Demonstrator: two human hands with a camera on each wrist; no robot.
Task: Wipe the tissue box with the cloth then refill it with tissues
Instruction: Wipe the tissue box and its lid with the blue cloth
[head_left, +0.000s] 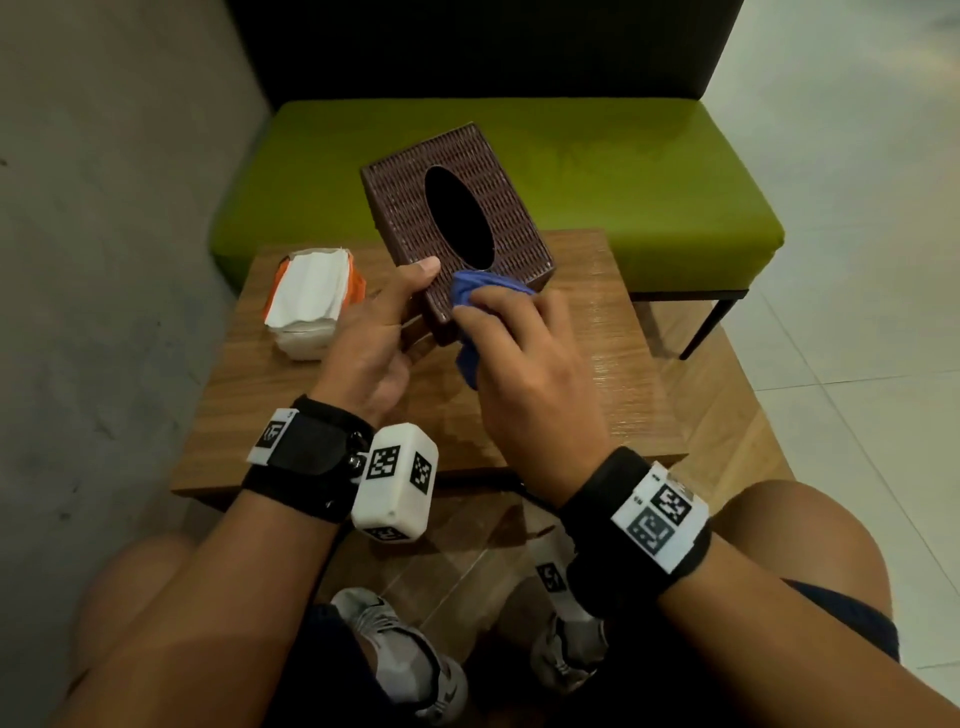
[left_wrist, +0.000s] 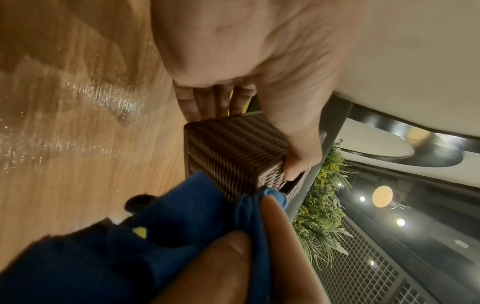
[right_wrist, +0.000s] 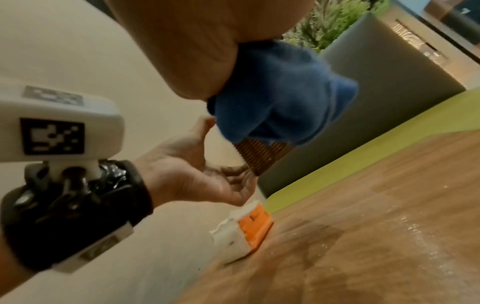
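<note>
Grey plain wall on the left and pale tiled floor on the right frame a low wooden worktop (head_left: 597, 332) with a shiny grain, and behind it stands a green padded bench (head_left: 649, 176) with a dark backrest and thin black legs.

Above the worktop the left hand (head_left: 374, 343) holds the dark brown woven rectangular tissue box (head_left: 410, 208) at its near end, lifted and tilted, with the oval opening dark. Its grip is a narrow clamp: the thumb lies on the top face near the corner, and in the left wrist view the fingers (left_wrist: 197, 102) go under the box.

The right hand (head_left: 524, 374) has its grip closed around the crumpled blue cloth (head_left: 480, 291), fingers curled over it, and presses it on the near right corner of the box, just below the oval opening. One end of the cloth hangs down between the two hands.

On the left part of the worktop, apart from the box, lies the white pack of tissues with orange ends (head_left: 311, 301), its top open and white sheets showing. Small marks on the pack are not readable.

Both wrists carry black straps with white blocks printed with square black-and-white code patterns. Green plants are seen in both wrist views.
</note>
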